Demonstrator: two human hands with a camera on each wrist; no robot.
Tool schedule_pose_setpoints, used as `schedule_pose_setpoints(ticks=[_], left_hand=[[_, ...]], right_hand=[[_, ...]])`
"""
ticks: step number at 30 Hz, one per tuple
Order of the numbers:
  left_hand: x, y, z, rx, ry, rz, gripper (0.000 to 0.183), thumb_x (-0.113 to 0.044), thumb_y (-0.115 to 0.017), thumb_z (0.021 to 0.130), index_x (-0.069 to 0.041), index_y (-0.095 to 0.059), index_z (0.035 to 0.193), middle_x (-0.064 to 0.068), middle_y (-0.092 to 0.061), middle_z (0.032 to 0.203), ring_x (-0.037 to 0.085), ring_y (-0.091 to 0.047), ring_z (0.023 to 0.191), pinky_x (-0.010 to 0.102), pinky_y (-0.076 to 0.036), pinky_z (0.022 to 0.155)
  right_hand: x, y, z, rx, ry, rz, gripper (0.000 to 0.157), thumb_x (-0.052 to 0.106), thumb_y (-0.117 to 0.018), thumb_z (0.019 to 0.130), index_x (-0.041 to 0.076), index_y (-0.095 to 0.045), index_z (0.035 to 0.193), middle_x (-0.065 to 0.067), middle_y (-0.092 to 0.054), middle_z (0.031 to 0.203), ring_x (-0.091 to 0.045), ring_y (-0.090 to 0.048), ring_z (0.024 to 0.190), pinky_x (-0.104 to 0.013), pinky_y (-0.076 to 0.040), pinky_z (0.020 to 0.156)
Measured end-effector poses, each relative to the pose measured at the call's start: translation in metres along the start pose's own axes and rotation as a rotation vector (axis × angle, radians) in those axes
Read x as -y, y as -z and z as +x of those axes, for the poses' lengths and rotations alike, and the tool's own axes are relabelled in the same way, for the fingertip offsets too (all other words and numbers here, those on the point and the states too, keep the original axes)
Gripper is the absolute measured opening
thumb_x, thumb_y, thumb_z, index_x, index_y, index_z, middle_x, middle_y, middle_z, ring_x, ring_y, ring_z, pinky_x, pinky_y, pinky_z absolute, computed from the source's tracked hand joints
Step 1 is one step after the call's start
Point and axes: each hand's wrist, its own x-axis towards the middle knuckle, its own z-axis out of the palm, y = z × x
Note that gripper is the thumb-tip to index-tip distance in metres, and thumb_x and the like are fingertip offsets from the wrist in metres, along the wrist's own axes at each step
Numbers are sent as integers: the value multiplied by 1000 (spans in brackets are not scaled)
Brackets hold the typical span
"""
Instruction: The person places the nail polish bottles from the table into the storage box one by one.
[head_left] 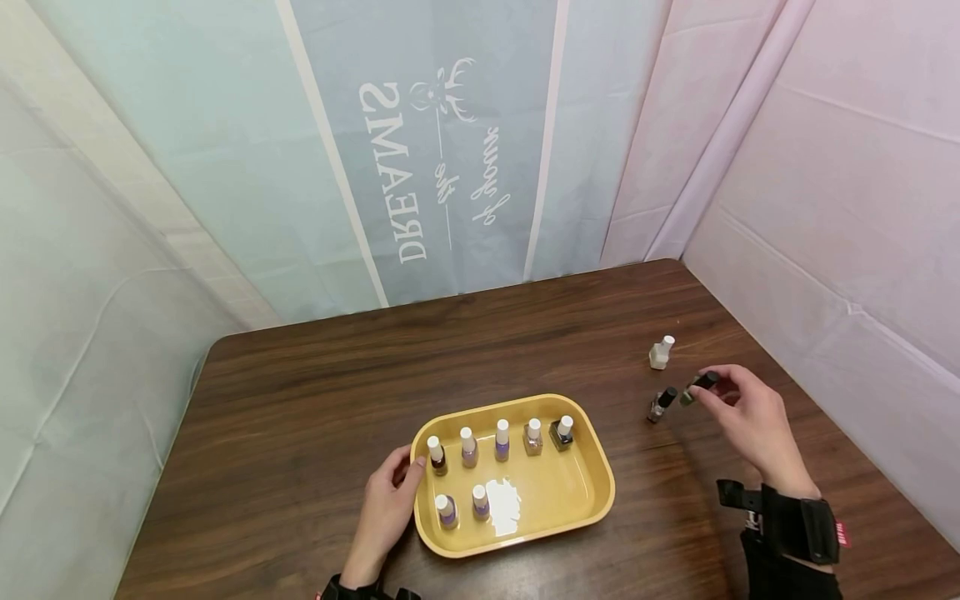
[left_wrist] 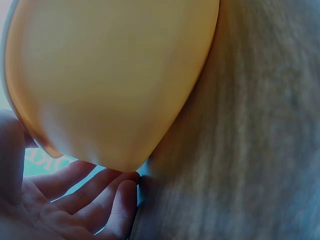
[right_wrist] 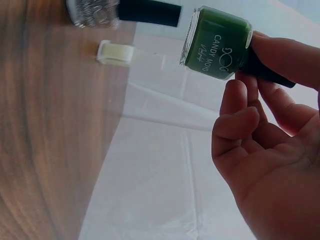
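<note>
My right hand (head_left: pixel 753 425) pinches a green nail polish bottle (right_wrist: pixel 217 42) by its black cap, tilted and held above the table at the right. Close to it on the table stands a glittery nail polish bottle (head_left: pixel 657 407) with a black cap. Behind that is a white nail polish bottle (head_left: pixel 660 355). My left hand (head_left: pixel 386 504) holds the left rim of a yellow tray (head_left: pixel 600 500), thumb on the rim and fingers outside against its wall. Inside the tray, several white-capped nail polish bottles (head_left: pixel 502 442) stand in a back row, with two purple ones (head_left: pixel 447 512) in front.
The dark wooden table (head_left: pixel 315 400) reaches back to a pale printed curtain (head_left: pixel 450 167). White fabric (head_left: pixel 840 208) hangs along the right edge, and more pale fabric along the left. A black strap (head_left: pixel 795 521) with a device sits on the right wrist.
</note>
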Motion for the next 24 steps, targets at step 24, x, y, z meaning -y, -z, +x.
schedule_pose_setpoints(ticks=[24], left_hand=[[10,-5,5,-5,-8,-13,34,-24,-57,98,-4,-61,125,16,-68,112,18,-66,97,18,-53,74]], right_hand=[[45,-22,3,14,173,25,25,4,-73,83,6,-64,107,-5,-64,88,1,-48,71,-11,-38,60]])
